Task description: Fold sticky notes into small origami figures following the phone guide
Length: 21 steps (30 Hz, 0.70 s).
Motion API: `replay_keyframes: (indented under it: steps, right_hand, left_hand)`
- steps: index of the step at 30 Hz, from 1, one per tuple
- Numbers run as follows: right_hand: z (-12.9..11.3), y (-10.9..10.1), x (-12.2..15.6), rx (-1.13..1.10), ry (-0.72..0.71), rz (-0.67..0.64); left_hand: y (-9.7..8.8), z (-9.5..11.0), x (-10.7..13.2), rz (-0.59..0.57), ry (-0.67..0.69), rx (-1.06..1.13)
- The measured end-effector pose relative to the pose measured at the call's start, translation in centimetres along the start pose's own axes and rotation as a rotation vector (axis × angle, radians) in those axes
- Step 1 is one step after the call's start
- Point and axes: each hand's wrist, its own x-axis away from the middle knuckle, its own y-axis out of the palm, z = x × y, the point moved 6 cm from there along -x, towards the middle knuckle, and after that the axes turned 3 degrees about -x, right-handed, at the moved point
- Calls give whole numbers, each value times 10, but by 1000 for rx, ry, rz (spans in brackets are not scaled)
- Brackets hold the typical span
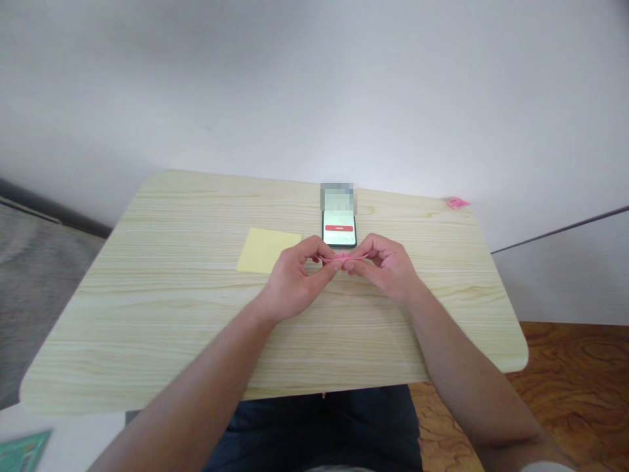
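Note:
My left hand (295,275) and my right hand (386,265) meet over the middle of a pale wooden table (171,314). Both pinch a small folded pink paper (343,260) between thumbs and fingertips, held edge-on just above the tabletop. A yellow square sheet of paper (265,249) lies flat just left of my left hand. A phone (339,226) with a lit screen and a red bar lies just beyond my fingers.
A small pink paper piece (457,202) sits at the table's far right corner by the white wall. Wooden floor (570,380) shows at the right. A green printed item (22,449) lies at the bottom left.

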Motion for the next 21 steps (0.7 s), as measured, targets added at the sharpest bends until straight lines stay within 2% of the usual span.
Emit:
replay_keyframes:
  steps: [6,13,21]
  right_hand:
    - [5,3,0,-109,48,-18]
    - [7,3,-1,-104,60,-23]
    - [10,4,-2,-137,130,-40]
  left_hand:
    - [1,-4,0,2,-14,45]
    - [1,-4,-1,-20,-13,54]
    - [-1,3,0,2,43,-97]
